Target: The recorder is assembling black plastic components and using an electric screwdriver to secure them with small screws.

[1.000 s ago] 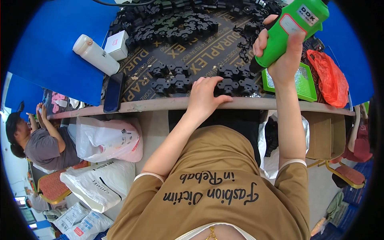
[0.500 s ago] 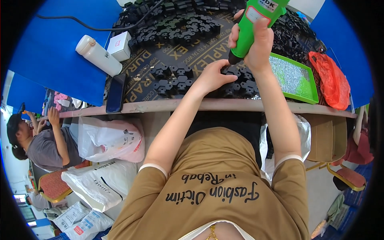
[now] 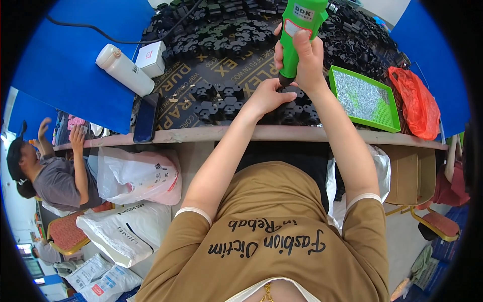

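Observation:
A green electric screwdriver [image 3: 297, 43] is gripped in my right hand [image 3: 309, 59], its black nose pointing down beside my left fingers. My left hand [image 3: 267, 98] is closed at a black plastic part under the nose, thumb stretched over it; the hand partly hides the part and the driver's tip. Similar black parts [image 3: 303, 111] lie right of my left hand. Another small group of black hexagonal parts [image 3: 219, 103] sits to its left. A green tray [image 3: 373, 122] of small silvery pieces, seemingly screws, stands right of my right forearm.
Many black parts [image 3: 226, 40] cover the far bench. A white flask [image 3: 123, 68], a white box [image 3: 150, 59] and a phone [image 3: 146, 118] sit left; a red plastic bag [image 3: 415, 103] lies right. A dark cable [image 3: 110, 36] crosses far left. Another person [image 3: 63, 173] sits at left.
My right hand and the screwdriver have moved left and a little down, bringing the nose closer to my left fingers. My left hand stays nearly in place. The person at left has raised a hand.

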`<control>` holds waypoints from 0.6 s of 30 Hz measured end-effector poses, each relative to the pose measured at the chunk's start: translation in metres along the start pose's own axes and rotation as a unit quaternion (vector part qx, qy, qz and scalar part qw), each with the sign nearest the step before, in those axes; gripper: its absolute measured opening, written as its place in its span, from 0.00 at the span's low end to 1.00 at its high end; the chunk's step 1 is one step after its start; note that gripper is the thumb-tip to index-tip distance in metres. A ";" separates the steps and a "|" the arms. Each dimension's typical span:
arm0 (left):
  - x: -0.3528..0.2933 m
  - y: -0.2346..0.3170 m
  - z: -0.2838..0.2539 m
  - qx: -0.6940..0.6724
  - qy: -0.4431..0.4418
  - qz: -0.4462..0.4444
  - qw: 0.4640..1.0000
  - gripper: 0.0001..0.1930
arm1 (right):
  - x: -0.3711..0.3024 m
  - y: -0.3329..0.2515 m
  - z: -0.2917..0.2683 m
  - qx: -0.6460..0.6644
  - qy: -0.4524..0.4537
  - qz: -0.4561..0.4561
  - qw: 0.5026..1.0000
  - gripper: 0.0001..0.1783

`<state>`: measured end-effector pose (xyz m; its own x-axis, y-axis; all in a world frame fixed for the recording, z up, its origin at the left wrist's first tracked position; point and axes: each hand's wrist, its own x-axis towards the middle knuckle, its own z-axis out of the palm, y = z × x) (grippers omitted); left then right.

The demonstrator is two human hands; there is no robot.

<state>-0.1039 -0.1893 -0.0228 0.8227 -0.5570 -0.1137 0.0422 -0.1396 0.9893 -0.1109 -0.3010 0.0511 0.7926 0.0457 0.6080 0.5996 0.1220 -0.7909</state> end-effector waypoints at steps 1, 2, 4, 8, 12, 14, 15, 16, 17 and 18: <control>-0.001 0.003 0.001 0.012 0.006 -0.017 1.000 0.16 | 0.000 0.000 -0.001 -0.005 0.000 -0.001 1.000 0.40; -0.001 0.001 0.000 0.012 0.007 -0.017 1.000 0.16 | 0.001 -0.001 0.000 -0.004 -0.002 -0.001 1.000 0.40; 0.003 -0.006 0.001 -0.021 0.012 0.028 0.999 0.16 | 0.002 -0.001 0.001 -0.009 -0.018 -0.004 1.000 0.40; 0.006 -0.009 0.001 -0.022 0.017 0.036 0.999 0.15 | 0.005 0.001 -0.001 -0.006 -0.047 0.003 0.999 0.40; 0.003 -0.002 0.002 -0.008 0.011 0.005 1.000 0.16 | 0.004 0.002 -0.005 0.022 -0.041 0.024 0.999 0.41; 0.001 -0.001 0.004 -0.006 0.028 -0.008 1.000 0.13 | 0.003 0.003 -0.007 0.034 -0.033 0.031 0.998 0.42; 0.001 -0.001 0.004 -0.008 0.032 -0.010 0.999 0.12 | 0.002 0.004 -0.007 0.040 -0.026 0.030 0.998 0.42; 0.001 -0.002 0.004 -0.011 0.037 -0.012 0.999 0.12 | 0.002 0.004 -0.007 0.046 -0.020 0.030 0.998 0.42; 0.001 -0.002 0.004 -0.011 0.037 -0.011 0.999 0.12 | 0.002 0.003 -0.006 0.046 -0.020 0.029 0.998 0.42; 0.001 -0.003 0.005 -0.015 0.039 -0.002 0.999 0.12 | 0.002 0.003 -0.005 0.045 -0.030 0.028 0.998 0.41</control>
<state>-0.1058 -0.1935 -0.0261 0.8640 -0.4910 -0.1111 0.0613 -0.1166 0.9913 -0.1074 -0.3058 0.0495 0.8149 0.1143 0.5682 0.5401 0.2056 -0.8161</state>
